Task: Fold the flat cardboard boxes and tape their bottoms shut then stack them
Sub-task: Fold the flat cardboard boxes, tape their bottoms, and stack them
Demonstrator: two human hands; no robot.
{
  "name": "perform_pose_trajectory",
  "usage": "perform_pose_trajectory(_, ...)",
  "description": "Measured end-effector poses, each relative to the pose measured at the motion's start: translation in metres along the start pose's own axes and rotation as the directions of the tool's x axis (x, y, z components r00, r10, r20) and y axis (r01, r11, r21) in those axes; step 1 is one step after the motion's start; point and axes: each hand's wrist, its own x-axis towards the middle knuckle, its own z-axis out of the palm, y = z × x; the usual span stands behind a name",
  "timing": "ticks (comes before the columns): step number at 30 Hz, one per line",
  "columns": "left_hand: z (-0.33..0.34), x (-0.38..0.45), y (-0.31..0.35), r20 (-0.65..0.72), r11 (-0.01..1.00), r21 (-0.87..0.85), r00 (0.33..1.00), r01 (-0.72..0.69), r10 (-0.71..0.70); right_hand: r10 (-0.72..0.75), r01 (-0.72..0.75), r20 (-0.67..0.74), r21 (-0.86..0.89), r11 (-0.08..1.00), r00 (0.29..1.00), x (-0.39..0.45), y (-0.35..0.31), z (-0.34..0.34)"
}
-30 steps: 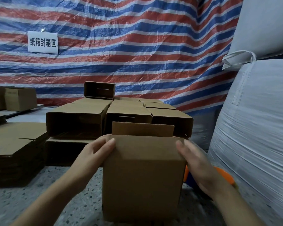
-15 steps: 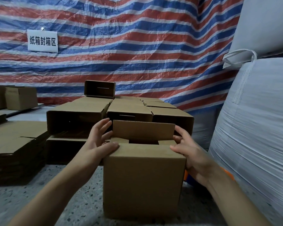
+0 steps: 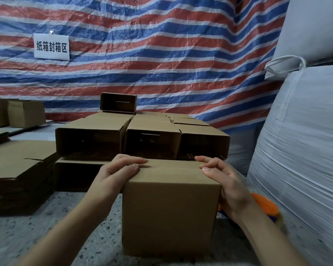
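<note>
The box (image 3: 170,214) stands upright on the speckled floor (image 3: 46,237), near its front edge, just before the stack of folded boxes (image 3: 142,139). Its rear flap, upright 0.5 s ago, now lies down, so the upper end looks closed and probably ready for tape. The left hand (image 3: 115,175) presses the top's left edge, fingers nearly straight, close together. The right hand (image 3: 226,184) touches the right edge, fingers loosely curled, holding nothing. An orange object (image 3: 265,205) lies behind the right wrist.

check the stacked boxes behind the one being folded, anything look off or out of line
One small box sits alone on top of the stack, at its back left, open side facing the camera. The rest lie in an even layer. No damage or spill shows.
</note>
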Motion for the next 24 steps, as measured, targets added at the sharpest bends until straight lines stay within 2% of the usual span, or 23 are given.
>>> perform_pose_trajectory(3, -0.001, -0.001, 0.008, 0.002, 0.997, 0.078, 1.0, 0.005, -0.005, 0.021, -0.021, -0.002, 0.045, 0.999, 1.0, 0.0, 0.001, 0.002)
perform_pose_trajectory(6, -0.007, 0.004, 0.025, 0.069, 0.942, 0.335, 0.996, 0.023, -0.048, 0.026, -0.025, -0.014, 0.021, 0.999, 1.0, 0.001, -0.001, 0.003)
perform_pose_trajectory(9, -0.002, 0.01, 0.045, 0.094, 0.773, 0.632, 0.996, -0.057, -0.004, 0.034, -0.034, -0.016, -0.006, 0.999, 0.999, 0.002, -0.002, 0.002)
perform_pose_trajectory(11, 0.012, 0.012, 0.055, 0.151, 0.653, 0.743, 0.987, -0.15, 0.055, 0.05, -0.05, -0.017, 0.012, 0.999, 0.999, 0.003, -0.001, 0.002)
perform_pose_trajectory(14, 0.036, 0.015, 0.058, 0.307, 0.576, 0.786, 0.95, -0.225, -0.048, 0.063, -0.063, -0.007, 0.042, 0.997, 0.998, 0.003, 0.001, 0.002)
perform_pose_trajectory(16, 0.047, 0.018, 0.056, 0.42, 0.461, 0.831, 0.895, -0.311, -0.153, 0.055, -0.054, -0.009, 0.057, 0.997, 0.998, 0.003, 0.001, 0.003)
perform_pose_trajectory(18, 0.051, 0.019, 0.055, 0.458, 0.357, 0.857, 0.866, -0.371, -0.201, 0.053, -0.052, -0.019, 0.056, 0.997, 0.998, 0.001, 0.001, 0.005)
perform_pose_trajectory(21, 0.05, 0.02, 0.055, 0.45, 0.352, 0.864, 0.868, -0.362, -0.212, 0.068, -0.068, -0.009, 0.029, 0.997, 0.998, 0.001, 0.001, 0.004)
perform_pose_trajectory(24, 0.049, 0.022, 0.054, 0.473, 0.352, 0.854, 0.854, -0.384, -0.216, 0.073, -0.079, -0.041, -0.193, 0.978, 0.997, 0.012, -0.003, -0.015)
